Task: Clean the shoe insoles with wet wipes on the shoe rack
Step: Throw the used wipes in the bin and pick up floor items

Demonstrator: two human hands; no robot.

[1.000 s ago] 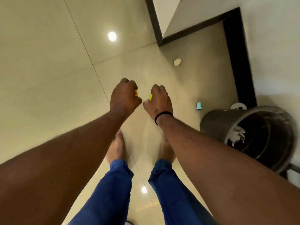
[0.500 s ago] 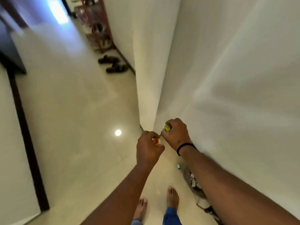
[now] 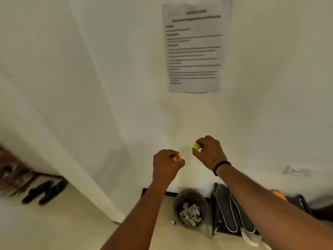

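Note:
Both arms are raised in front of a white wall. My left hand (image 3: 166, 164) is curled into a fist and pinches a small yellow and red object (image 3: 177, 157) at its thumb side. Slightly higher, my right hand (image 3: 209, 153), with a black band on the wrist, pinches a small yellow-green round object (image 3: 196, 146). The two hands are a short gap apart. The shoe rack (image 3: 10, 174) shows blurred at the far left edge, with a dark pair of sandals (image 3: 45, 192) on the floor beside it. No insole or wet wipe is visible.
A grey waste bin (image 3: 191, 208) holding crumpled white wipes stands on the floor against the wall. Right of it leans a dark bag with white piping (image 3: 232, 212). A printed paper sheet (image 3: 194, 46) hangs on the wall. A wall corner (image 3: 100, 186) juts out at left.
The view has swung up from the floor and hallway to face the wall. The bin now lies below my hands. Both hands keep their small objects and have drawn slightly apart.

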